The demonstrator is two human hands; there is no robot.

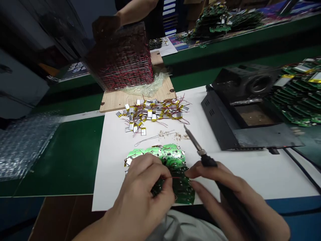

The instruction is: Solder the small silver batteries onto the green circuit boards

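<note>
A green circuit board panel lies on a white sheet in front of me. My left hand rests on the panel with its fingers curled, pinching a thin red wire against the board. My right hand grips a black soldering iron, whose tip points up and away over the sheet, clear of the board. The right index finger touches the panel's right edge. A small silver battery cell sits at the panel's left edge.
A pile of small silver battery cells with red wires lies beyond the panel. A black soldering station stands to the right, stacked green boards beyond it. A stacked block of trays sits on a wooden board; another person's arm reaches behind it.
</note>
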